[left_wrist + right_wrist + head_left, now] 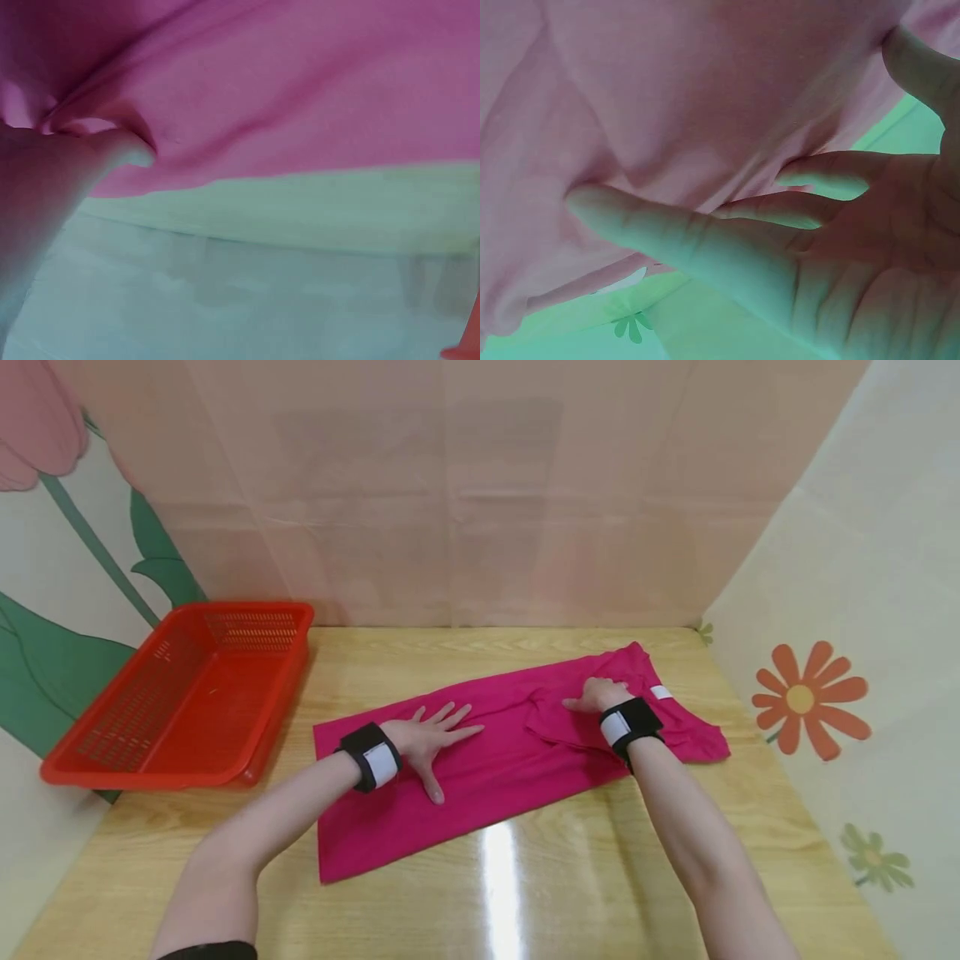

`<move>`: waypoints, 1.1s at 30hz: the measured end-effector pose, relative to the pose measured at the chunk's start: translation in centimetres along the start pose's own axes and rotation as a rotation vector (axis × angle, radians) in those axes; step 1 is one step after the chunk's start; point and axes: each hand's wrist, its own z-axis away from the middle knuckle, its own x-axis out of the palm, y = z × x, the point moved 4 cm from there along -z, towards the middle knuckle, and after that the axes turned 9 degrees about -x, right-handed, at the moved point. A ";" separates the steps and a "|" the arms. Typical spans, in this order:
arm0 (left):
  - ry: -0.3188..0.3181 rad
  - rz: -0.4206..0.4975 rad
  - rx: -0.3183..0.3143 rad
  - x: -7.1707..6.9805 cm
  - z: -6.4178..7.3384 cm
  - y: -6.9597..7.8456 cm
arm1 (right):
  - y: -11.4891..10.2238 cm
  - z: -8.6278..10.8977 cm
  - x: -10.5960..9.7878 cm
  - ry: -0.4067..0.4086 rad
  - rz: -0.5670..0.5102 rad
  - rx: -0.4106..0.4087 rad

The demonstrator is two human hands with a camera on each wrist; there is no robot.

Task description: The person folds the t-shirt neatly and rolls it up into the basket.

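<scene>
A bright pink garment (480, 777), folded into a long strip, lies slantwise across the wooden table. Its exact kind cannot be told. Near its right end, where the cloth is bunched and creased, a small white label (661, 692) shows. My left hand (433, 742) rests on the left half with fingers and thumb spread. The left wrist view shows the thumb (124, 148) against a fold of cloth. Over the creased right part, my right hand (603, 695) touches the fabric. In the right wrist view its extended fingers (682, 232) meet the cloth and hold nothing visible.
A red plastic basket (258, 760) with perforated sides stands at the table's left, with nothing seen inside. The wooden table (420, 910) runs up to a pinkish sheet (450, 527) at the back. Flower-patterned sheets (832, 577) hang along both sides.
</scene>
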 end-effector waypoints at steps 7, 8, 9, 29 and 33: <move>-0.032 0.001 -0.021 0.8 -0.1 0.2 | -0.4 -0.6 0.1 -0.015 -0.016 -0.001; -0.036 0.007 -0.025 0.9 0.0 0.4 | -0.5 -0.8 0.1 -0.016 -0.020 -0.004; -0.042 0.011 -0.032 1.1 0.0 0.5 | -0.5 -0.9 0.0 -0.015 -0.020 -0.007; 0.041 -0.007 -0.040 0.4 1.2 0.8 | -0.7 -1.8 -1.2 0.062 -0.079 0.000; 0.077 -0.136 0.064 -0.6 1.0 0.5 | -0.6 -1.5 -1.3 0.055 -0.102 0.007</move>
